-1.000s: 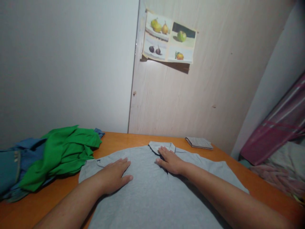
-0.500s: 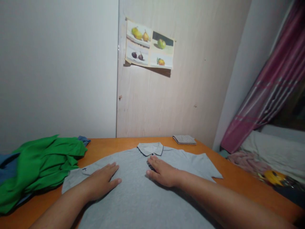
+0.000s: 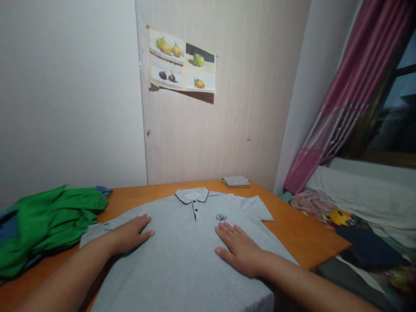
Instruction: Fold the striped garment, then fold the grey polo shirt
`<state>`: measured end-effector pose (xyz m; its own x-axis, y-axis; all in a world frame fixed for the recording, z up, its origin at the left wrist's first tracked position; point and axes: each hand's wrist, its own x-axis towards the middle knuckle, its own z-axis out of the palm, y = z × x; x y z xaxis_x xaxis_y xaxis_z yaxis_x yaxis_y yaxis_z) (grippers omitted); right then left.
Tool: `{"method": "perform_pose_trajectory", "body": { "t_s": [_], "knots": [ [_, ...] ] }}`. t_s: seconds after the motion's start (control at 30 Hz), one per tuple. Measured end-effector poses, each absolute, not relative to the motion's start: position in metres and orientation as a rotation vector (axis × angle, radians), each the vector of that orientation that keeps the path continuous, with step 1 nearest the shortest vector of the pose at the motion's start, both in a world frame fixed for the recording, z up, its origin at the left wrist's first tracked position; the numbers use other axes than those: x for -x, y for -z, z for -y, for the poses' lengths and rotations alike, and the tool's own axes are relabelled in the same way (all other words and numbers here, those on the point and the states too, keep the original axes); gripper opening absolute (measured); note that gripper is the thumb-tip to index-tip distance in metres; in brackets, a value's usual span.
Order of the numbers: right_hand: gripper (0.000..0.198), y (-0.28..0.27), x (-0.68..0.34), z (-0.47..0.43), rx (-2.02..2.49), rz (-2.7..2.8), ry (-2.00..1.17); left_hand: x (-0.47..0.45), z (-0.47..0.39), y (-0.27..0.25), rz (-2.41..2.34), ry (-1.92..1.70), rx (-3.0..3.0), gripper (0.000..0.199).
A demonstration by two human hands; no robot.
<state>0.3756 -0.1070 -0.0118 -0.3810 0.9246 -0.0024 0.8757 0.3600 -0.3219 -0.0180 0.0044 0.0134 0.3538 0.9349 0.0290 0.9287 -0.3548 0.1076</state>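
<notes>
A light grey polo shirt (image 3: pixel 182 260) lies spread face up, its collar toward the far side. Its dark-edged collar, two dark buttons and a small dark chest emblem show. My left hand (image 3: pixel 131 234) rests flat on the shirt near the sleeve at the left, fingers stretched out and thumb apart. On the chest just below the emblem, my right hand (image 3: pixel 238 249) lies palm down with its fingers extended. Neither hand grips the cloth. The shirt's lower hem is out of view.
The shirt lies on an orange-brown table (image 3: pixel 292 225). A crumpled green garment (image 3: pixel 55 216) with blue cloth sits at the left. A folded checked cloth (image 3: pixel 236 181) is at the far edge. Beyond the table's right edge are a navy cloth (image 3: pixel 370 247) and a pink curtain (image 3: pixel 338 104).
My right hand has moved from below the collar to the right across the chest, uncovering the placket and emblem. The view has turned right. My left hand remains near the left sleeve.
</notes>
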Motion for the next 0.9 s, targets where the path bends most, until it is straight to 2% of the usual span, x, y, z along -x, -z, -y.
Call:
{"method": "perform_pose_trajectory", "body": {
  "t_s": [0.1, 0.23, 0.33, 0.5, 0.63, 0.9],
  "knots": [
    [0.079, 0.014, -0.375, 0.103, 1.625, 2.464, -0.376, 0.012, 0.005, -0.022, -1.808, -0.014, -2.579, 0.076],
    [0.08, 0.015, -0.377, 0.098, 1.621, 2.482, -0.358, 0.001, 0.026, -0.03, -1.851, -0.058, -2.633, 0.058],
    [0.082, 0.013, -0.378, 0.096, 1.627, 2.488, -0.397, -0.01, 0.052, -0.033, -1.808, -0.113, -2.643, 0.052],
    [0.084, 0.006, -0.373, 0.109, 1.61, 2.464, -0.448, -0.028, 0.109, -0.028, -1.697, -0.219, -2.592, 0.064],
    [0.086, 0.006, -0.369, 0.129, 1.519, 2.541, -0.445, -0.035, 0.145, -0.009, -1.651, -0.174, -2.52, 0.07],
    [0.08, 0.018, -0.412, 0.132, 1.681, 2.509, -0.297, -0.025, 0.152, 0.005, -1.736, -0.157, -2.478, 0.073]
  ]
}}
